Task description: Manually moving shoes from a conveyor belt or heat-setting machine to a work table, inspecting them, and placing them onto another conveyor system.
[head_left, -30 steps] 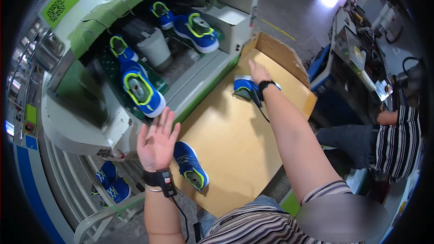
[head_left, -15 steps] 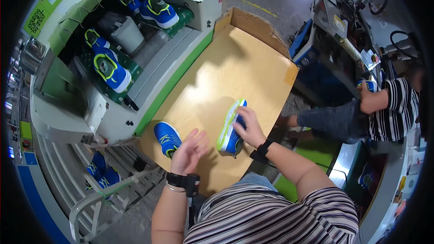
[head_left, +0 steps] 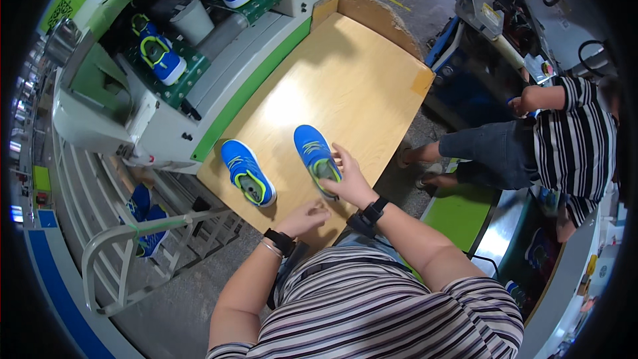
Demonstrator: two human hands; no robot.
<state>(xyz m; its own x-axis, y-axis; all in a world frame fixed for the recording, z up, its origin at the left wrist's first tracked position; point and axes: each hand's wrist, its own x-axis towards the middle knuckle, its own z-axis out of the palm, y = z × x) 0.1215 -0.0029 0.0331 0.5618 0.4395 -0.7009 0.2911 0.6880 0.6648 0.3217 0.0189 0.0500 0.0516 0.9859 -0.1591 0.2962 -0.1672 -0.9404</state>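
Note:
Two blue sneakers with lime-green collar linings and white soles are at the wooden table [head_left: 345, 80]. The left sneaker [head_left: 247, 169] rests on its sole, its heel toward me. My right hand [head_left: 349, 179] grips the right sneaker [head_left: 312, 146] near its heel, the thumb at the shoe's opening and the fingers along its right side. That shoe is upright with its toe pointing away; whether it touches the table I cannot tell. Between the two heels, closer to me, my left hand [head_left: 304, 219] has loosely bent fingers and nothing visible in them.
A machine [head_left: 252, 80] at left bears several similar sneakers [head_left: 163, 60] on green plates, beside a white cup-like container [head_left: 193, 21]. Below it stands a metal rack [head_left: 109, 246] with blue shoes. Torn cardboard [head_left: 379, 13] edges the table's far end. A co-worker [head_left: 565, 139] stands at right.
The right sneaker has turned from its side to upright, laces up. The left sneaker now shows fully as my left hand has moved right, toward the other shoe's heel. The whole view has shifted slightly.

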